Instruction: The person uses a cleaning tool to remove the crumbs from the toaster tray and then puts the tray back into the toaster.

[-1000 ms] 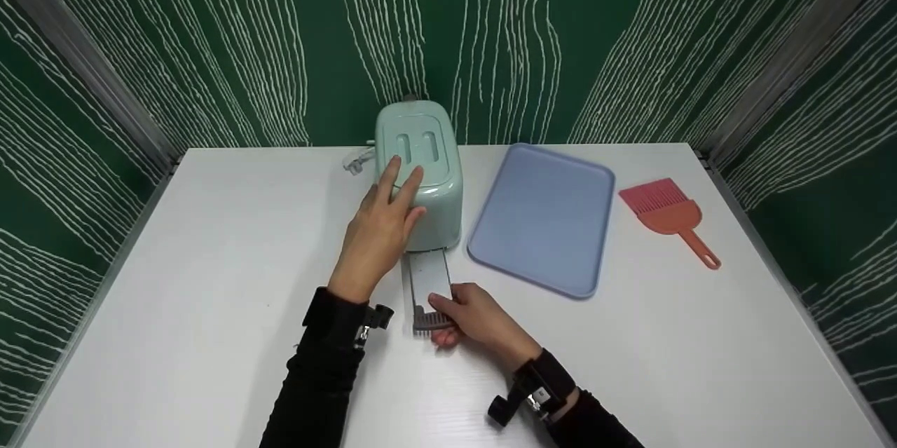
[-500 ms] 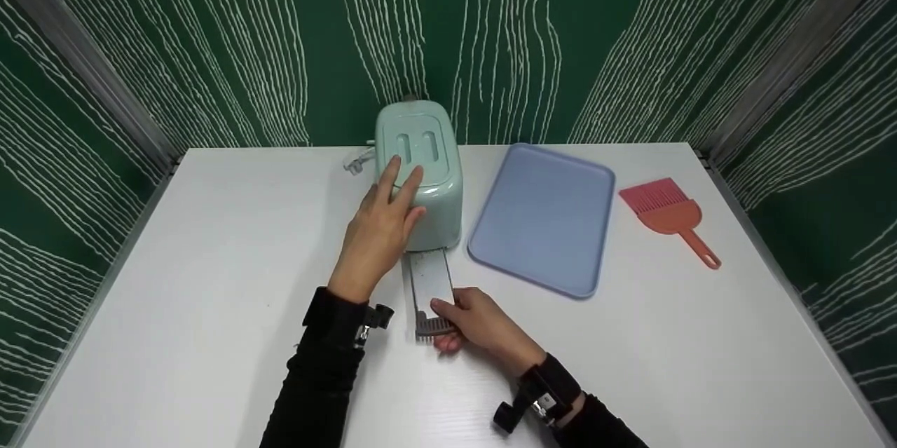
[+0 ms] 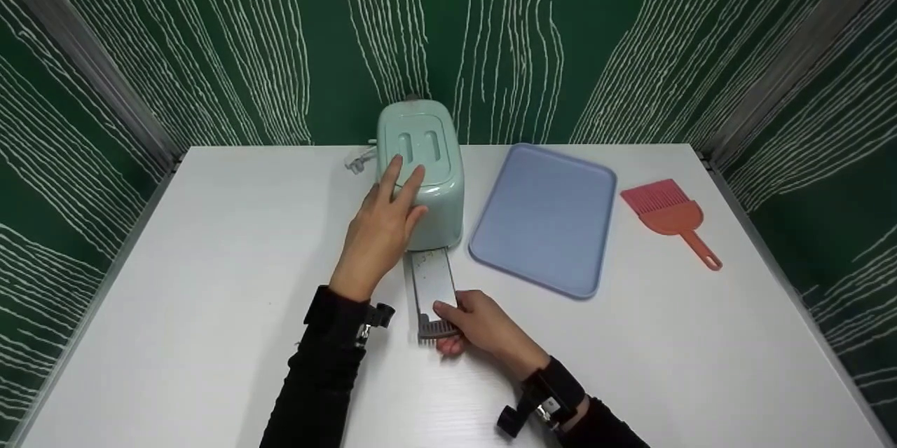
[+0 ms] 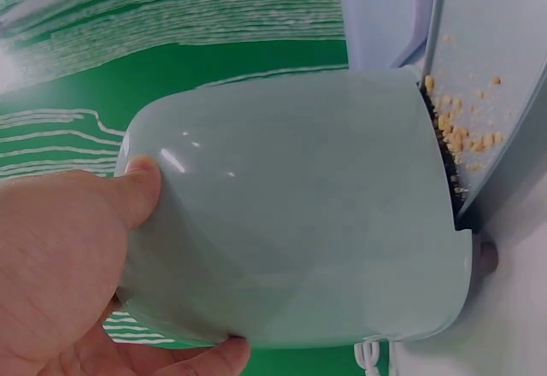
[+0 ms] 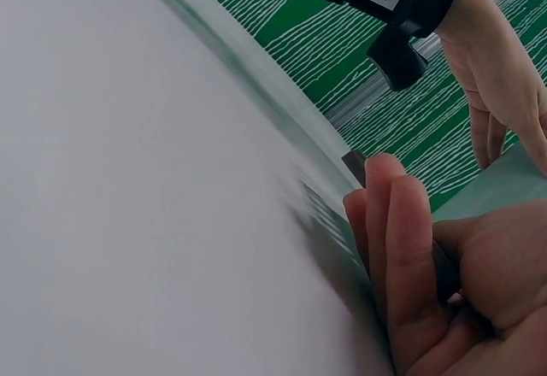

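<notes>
A mint-green toaster [image 3: 441, 216] with a lid on top stands near the back of the table. My left hand [image 3: 375, 234] holds it at its near end, some fingers spread over the top; in the left wrist view the thumb [image 4: 141, 192] and lower fingertips lie on different edges. A narrow crumb tray [image 3: 431, 276] sticks out from the toaster's base. My right hand [image 3: 483, 322] pinches the tray's grey ribbed end, thumb above and fingers below. Tan crumbs [image 4: 461, 137] lie on the tray close to the toaster, seen in the left wrist view.
A light-blue rectangular tray [image 3: 543, 220] lies right of the toaster. Beyond it is an orange dustpan [image 3: 676, 218] with a pink brush [image 3: 655, 195]. A clear plug [image 3: 357, 162] lies left of the toaster. Green walls with white lines enclose the table [image 3: 231, 280].
My right hand has drawn the crumb tray slightly farther out toward me, bringing crumbs into sight by the toaster's base. The left hand stays on the toaster.
</notes>
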### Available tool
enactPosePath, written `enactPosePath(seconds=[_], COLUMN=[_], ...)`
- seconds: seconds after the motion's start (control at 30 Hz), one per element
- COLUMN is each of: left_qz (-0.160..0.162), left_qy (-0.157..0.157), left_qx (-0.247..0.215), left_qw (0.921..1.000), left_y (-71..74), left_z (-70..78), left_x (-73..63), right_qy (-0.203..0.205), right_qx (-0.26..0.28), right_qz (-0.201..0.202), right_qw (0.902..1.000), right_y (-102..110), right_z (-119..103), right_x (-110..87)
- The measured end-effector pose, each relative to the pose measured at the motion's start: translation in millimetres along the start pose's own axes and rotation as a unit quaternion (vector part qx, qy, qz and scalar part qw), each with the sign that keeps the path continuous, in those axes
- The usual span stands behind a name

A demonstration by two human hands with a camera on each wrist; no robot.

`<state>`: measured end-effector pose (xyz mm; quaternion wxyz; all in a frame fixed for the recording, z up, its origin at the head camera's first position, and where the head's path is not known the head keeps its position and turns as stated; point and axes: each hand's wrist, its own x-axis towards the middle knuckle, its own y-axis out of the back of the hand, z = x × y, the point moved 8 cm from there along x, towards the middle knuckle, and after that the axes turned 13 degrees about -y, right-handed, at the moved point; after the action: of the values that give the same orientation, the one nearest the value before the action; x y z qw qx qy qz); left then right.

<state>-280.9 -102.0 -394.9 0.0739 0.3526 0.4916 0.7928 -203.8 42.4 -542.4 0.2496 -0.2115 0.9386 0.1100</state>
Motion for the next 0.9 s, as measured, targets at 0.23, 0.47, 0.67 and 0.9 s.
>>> enactPosePath(seconds=[0.23,0.47,0.67,0.9], left_qz=[-0.002,-0.005,-0.008,-0.009], left_qy=[0.002,0.005,0.006,0.006], left_qx=[0.005,0.001,-0.001,0.003], left_qw=[1.0000,1.0000,1.0000,0.9999], left_y=[-1.2,-2.5,-2.5,-1.5], left_z=[-1.1,-1.8,-1.6,-1.8], left_x=[0.3,0.2,0.8,0.8], right_qy=[0.004,-0.005,-0.003,-0.003], right_qx=[0.003,0.004,-0.003,0.004], right_qz=[-0.006,-0.012,-0.018,-0.024], right_qw=[1.0000,0.9999,0.9998,0.9997], right_y=[-0.8,-0.6,0.0,-0.2], right_z=[0.7,4.9,7.4,10.2], right_x=[-2.8,-6.3,-11.0,-15.3])
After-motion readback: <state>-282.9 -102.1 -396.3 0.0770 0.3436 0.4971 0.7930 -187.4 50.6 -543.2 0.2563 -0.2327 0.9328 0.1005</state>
